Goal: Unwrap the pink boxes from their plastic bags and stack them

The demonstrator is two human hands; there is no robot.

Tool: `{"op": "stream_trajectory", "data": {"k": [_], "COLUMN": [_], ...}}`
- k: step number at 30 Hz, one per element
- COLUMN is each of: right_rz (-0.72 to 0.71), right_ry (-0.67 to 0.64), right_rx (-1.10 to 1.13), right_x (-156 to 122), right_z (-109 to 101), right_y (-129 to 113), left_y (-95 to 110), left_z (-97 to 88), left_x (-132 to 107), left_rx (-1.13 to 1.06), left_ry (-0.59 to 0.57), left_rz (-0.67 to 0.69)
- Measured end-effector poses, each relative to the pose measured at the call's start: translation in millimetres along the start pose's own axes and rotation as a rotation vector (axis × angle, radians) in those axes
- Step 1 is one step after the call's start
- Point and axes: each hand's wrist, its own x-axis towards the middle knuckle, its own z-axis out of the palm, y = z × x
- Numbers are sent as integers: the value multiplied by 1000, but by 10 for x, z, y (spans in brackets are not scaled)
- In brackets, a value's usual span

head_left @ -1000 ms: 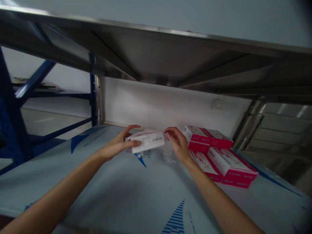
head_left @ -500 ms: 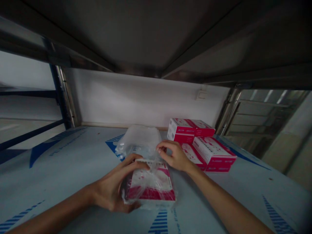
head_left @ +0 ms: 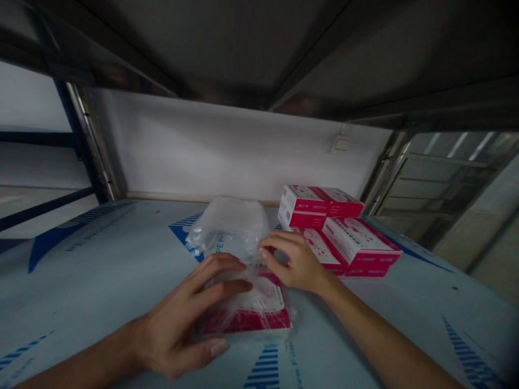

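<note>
A red and white box (head_left: 259,308) lies flat on the shelf surface (head_left: 121,270), partly inside a clear plastic bag (head_left: 229,229) whose loose end puffs up behind it. My left hand (head_left: 190,319) lies over the box's left side, fingers across the top and thumb at its front edge. At the box's far end, my right hand (head_left: 292,259) pinches the bag's plastic.
Three matching red and white boxes (head_left: 344,232) sit stacked to the right, close to my right hand. A white wall with a switch plate (head_left: 339,143) backs the shelf. Another metal shelf hangs low overhead. A blue rack upright (head_left: 68,124) stands at the left.
The box came down from mid-air to lie flat on the shelf, nearer to me. My left hand now spreads over it, and my right hand holds the bag at its far end.
</note>
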Motion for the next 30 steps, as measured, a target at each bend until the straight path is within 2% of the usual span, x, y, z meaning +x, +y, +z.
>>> {"op": "stream_trajectory", "data": {"k": [4,8,20,24,30], "right_rz": [-107,-128,-6,-33,-44], "right_ry": [-122,-218,-221,-231,-224], "right_rx": [-29,33,140,161,164], "right_x": [-4,-6,-38,-22,-35], "right_z": [27,50,84,61,65], "right_y": [-137,-223,-251,-236,-164], "left_y": [67,50,-3,9,-14], "left_z": [21,49,117,100,65], "left_x": [53,67,14,0,-12], "left_rx": [76,37,7,-20,-53], "left_ry": [-21,14,66,90,193], "left_rz": [62,17,-124,-153,-135]}}
